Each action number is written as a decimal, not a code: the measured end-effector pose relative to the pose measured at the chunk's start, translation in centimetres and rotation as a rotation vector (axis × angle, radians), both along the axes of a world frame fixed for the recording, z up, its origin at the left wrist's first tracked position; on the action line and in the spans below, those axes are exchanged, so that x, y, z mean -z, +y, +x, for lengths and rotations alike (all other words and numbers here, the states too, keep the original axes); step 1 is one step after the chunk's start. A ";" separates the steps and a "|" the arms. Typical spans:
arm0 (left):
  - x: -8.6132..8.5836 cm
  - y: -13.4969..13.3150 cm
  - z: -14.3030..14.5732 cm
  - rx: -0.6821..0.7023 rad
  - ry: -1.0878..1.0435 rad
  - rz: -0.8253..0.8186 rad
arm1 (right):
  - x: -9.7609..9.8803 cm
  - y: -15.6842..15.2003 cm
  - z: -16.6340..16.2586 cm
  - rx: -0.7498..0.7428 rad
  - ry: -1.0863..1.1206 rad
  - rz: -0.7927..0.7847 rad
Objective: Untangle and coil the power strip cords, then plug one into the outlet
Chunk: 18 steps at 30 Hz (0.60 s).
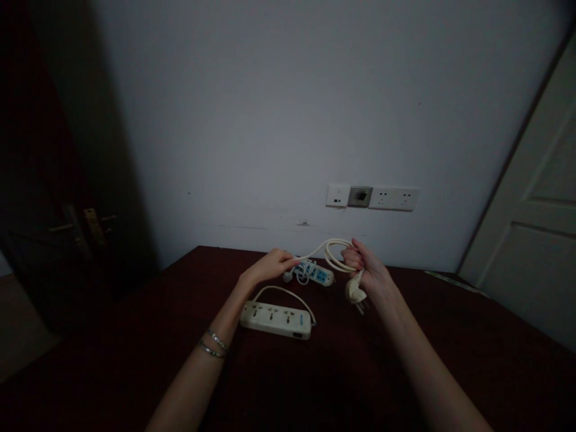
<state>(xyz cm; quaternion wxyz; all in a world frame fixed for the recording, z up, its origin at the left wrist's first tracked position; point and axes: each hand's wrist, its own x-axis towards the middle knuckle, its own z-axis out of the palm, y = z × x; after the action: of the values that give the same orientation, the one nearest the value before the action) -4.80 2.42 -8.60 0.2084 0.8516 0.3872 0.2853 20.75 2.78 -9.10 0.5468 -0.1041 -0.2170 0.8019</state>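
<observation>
A cream power strip [276,318] lies on the dark red table [135,336], its cable [330,246] rising in a loop to my hands. My right hand [366,270] is closed round coils of that cable, and the cream plug [355,293] hangs below its palm. My left hand [270,265] pinches the same cable a little to the left, with two thin bracelets [213,345] on its wrist. Behind the hands lies a second, smaller strip with blue sockets [317,275] and its own bundled white cord.
A row of wall sockets and a switch plate [372,197] sits on the pale wall above the table's far edge. A dark door with a brass handle [92,225] stands at left, a white door [535,228] at right.
</observation>
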 end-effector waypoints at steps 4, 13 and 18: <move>-0.6 -1.3 0.8 0.118 -0.031 -0.195 | 0.8 0.9 0.5 0.018 -0.018 -0.023; 0.5 -0.7 2.6 0.067 -0.154 -0.208 | -0.1 0.7 2.1 0.095 -0.092 0.087; 1.6 1.5 2.2 0.033 -0.552 -0.391 | -1.9 -1.2 1.3 0.142 -0.184 0.081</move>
<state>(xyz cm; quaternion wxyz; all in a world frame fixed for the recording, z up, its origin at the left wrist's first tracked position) -2.64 3.94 -10.22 0.4696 0.6923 0.3495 0.4220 22.07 1.54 -7.22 0.5838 -0.1699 -0.2907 0.7388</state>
